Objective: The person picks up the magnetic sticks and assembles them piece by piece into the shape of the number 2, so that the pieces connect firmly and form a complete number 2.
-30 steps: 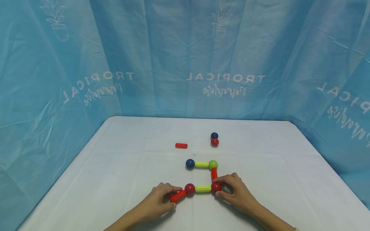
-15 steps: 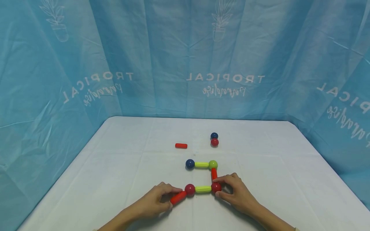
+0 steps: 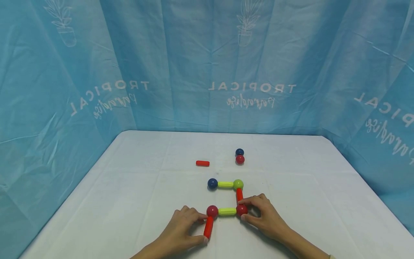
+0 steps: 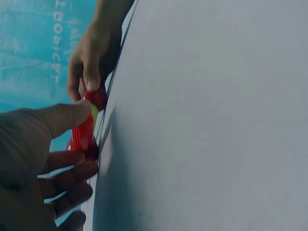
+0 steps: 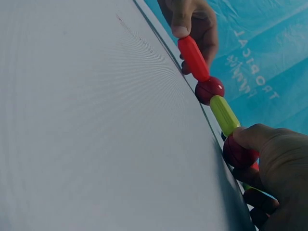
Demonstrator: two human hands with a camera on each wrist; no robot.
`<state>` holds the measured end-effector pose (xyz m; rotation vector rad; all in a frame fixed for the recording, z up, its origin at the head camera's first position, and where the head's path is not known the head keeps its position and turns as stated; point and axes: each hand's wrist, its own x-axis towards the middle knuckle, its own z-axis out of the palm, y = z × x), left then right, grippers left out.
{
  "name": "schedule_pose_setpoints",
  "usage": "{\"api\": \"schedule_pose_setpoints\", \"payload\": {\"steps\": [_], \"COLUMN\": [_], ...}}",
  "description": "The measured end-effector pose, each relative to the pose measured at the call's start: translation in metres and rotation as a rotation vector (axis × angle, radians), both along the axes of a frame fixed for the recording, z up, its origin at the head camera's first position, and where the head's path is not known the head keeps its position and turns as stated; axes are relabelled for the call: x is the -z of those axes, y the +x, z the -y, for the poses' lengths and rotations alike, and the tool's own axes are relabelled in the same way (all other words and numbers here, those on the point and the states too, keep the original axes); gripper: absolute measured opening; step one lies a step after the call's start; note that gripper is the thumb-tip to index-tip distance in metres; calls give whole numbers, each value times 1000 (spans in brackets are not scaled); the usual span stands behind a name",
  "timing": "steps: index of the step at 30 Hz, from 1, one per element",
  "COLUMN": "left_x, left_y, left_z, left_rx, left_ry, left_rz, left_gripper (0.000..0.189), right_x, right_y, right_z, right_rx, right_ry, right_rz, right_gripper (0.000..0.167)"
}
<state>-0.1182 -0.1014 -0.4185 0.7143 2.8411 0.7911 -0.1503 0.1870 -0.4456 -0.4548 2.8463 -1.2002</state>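
A chain of balls and rods lies on the white table. My left hand pinches a red rod between thumb and fingers, its far end meeting a dark red ball. From that ball a yellow-green rod runs right to another red ball, which my right hand pinches with thumb and forefinger. Behind it, a second red rod leads to a green ball. A further yellow-green rod joins that to a blue ball. The right wrist view shows the held rod end to end.
Farther back on the table lie a loose red rod, a blue ball and a red ball close together. A blue printed curtain hangs behind the table and along both sides.
The left hand has swung the red rod from slanting out to the left until it points nearly straight toward the person. My right hand stays on its ball.
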Motion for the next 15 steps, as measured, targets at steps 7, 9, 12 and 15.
{"api": "schedule_pose_setpoints", "payload": {"steps": [7, 9, 12, 15], "left_x": [-2, -2, -2, -2], "left_y": [6, 6, 6, 5], "left_z": [-13, -14, -14, -13], "left_rx": [-71, -77, -78, -88], "left_ry": [-27, -29, -33, -11], "left_rz": [11, 13, 14, 41], "left_gripper": [51, 52, 52, 53], "right_x": [0, 1, 1, 1], "right_y": [1, 0, 0, 0], "right_z": [0, -1, -1, -1], "right_rx": [3, -1, -6, -11], "right_ry": [2, 1, -1, -5], "right_rz": [-6, -16, -29, -34], "right_gripper": [42, 42, 41, 41]}}
